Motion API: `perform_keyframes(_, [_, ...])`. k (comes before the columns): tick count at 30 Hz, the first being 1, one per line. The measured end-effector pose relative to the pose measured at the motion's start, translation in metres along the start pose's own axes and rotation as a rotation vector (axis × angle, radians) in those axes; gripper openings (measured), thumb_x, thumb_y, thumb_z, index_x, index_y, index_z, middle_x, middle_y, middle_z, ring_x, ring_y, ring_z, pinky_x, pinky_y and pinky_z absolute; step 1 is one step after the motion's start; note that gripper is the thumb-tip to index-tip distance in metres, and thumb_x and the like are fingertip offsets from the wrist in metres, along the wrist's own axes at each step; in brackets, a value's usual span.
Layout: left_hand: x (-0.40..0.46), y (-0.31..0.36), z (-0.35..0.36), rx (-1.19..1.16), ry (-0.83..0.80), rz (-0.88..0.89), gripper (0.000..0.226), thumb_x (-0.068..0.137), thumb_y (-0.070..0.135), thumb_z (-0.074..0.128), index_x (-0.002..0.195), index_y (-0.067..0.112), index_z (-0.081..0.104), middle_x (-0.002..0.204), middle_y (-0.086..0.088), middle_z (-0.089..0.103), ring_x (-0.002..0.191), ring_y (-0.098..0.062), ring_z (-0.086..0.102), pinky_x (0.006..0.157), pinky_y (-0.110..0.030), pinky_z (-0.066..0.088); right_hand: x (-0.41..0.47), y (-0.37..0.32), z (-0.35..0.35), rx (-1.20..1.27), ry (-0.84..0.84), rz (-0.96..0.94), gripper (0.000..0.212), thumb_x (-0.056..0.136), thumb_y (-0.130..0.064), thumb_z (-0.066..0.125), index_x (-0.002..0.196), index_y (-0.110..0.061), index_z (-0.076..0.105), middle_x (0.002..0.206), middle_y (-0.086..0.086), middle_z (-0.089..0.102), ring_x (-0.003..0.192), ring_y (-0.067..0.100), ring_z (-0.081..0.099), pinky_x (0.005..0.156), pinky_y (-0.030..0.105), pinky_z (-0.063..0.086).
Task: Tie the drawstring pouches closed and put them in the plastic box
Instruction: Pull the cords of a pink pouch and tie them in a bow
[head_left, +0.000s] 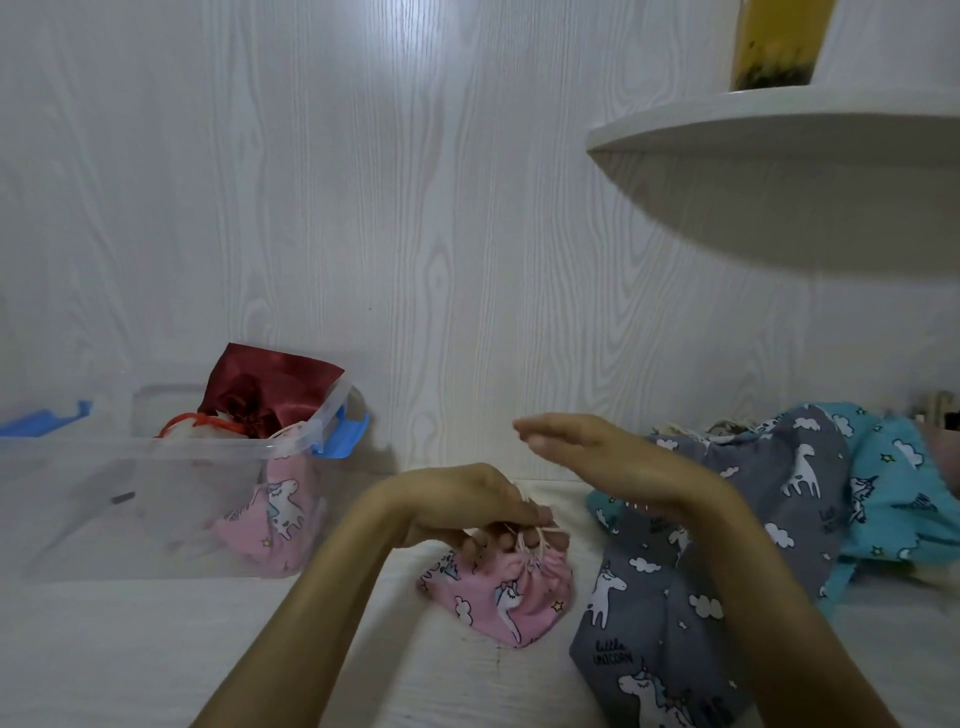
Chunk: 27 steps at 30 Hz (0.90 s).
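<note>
- Plastic box (291, 447) at left already holds a few pouches.
- Left hand (467, 501) pinches the pink pouch (501, 592) neck at centre; right hand (592, 449) hovers, fingers loosely straight.
- Grey pouch (670, 587) and teal pouch (893, 478), lower right, look untied.

Your left hand (470, 501) rests on the gathered mouth of the pink unicorn pouch (501, 597), fingers curled round its pale drawstring (530, 540). Your right hand (597, 452) hovers above it, fingers fairly straight; its grip is blurred. To your left, the clear plastic box (171, 493) holds a dark red pouch (260, 389) and another pink pouch (275, 514). Grey (654, 597) and teal (893, 483) unicorn pouches lie to your right.
</note>
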<state>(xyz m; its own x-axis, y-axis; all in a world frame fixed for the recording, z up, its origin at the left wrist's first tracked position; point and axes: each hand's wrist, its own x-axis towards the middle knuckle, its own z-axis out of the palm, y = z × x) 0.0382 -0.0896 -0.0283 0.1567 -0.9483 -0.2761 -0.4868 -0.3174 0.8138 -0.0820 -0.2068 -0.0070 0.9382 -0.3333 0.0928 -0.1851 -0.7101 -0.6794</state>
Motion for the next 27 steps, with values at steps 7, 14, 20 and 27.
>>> perform_keyframes(7, [-0.006, -0.002, -0.013, -0.119, 0.059, 0.002, 0.027, 0.093, 0.037, 0.053, 0.078, 0.018, 0.065, 0.06, 0.011, 0.056, 0.06, 0.0, 0.05, 0.049, -0.011, 0.037, -0.005, 0.018, -0.01, -0.236, -0.275, 0.027, 0.027, 0.086, -0.017, 0.066, 0.11, -0.028, 0.064, 0.105, -0.024, 0.059, 0.102, -0.006, 0.052, 0.083, 0.005, 0.04])
perform_keyframes(14, [-0.01, -0.007, -0.021, -0.264, 0.132, 0.018, 0.028, 0.085, 0.035, 0.065, 0.097, 0.013, 0.075, 0.077, 0.01, 0.071, 0.063, 0.002, 0.055, 0.048, -0.009, 0.033, -0.011, 0.018, -0.019, -0.109, -0.021, -0.031, 0.013, 0.084, -0.033, 0.067, 0.083, -0.023, 0.075, 0.081, -0.009, 0.073, 0.075, -0.007, 0.061, 0.073, 0.005, 0.044])
perform_keyframes(20, [-0.005, -0.005, -0.019, -0.502, 0.265, 0.068, 0.019, 0.079, 0.03, 0.071, 0.09, 0.015, 0.077, 0.079, 0.007, 0.072, 0.059, 0.004, 0.059, 0.046, -0.009, 0.033, -0.021, 0.002, -0.025, 0.1, -0.011, -0.112, 0.017, 0.079, -0.031, 0.069, 0.086, -0.018, 0.078, 0.077, 0.005, 0.074, 0.068, 0.009, 0.06, 0.066, 0.017, 0.047])
perform_keyframes(27, [-0.004, -0.006, -0.017, -0.54, 0.388, 0.09, 0.017, 0.073, 0.021, 0.078, 0.09, 0.02, 0.078, 0.085, 0.0, 0.069, 0.069, -0.002, 0.057, 0.056, -0.016, 0.033, -0.022, -0.006, -0.022, 0.077, -0.099, -0.042, 0.028, 0.092, -0.034, 0.053, 0.081, -0.021, 0.075, 0.074, -0.001, 0.072, 0.062, 0.009, 0.06, 0.068, 0.021, 0.05])
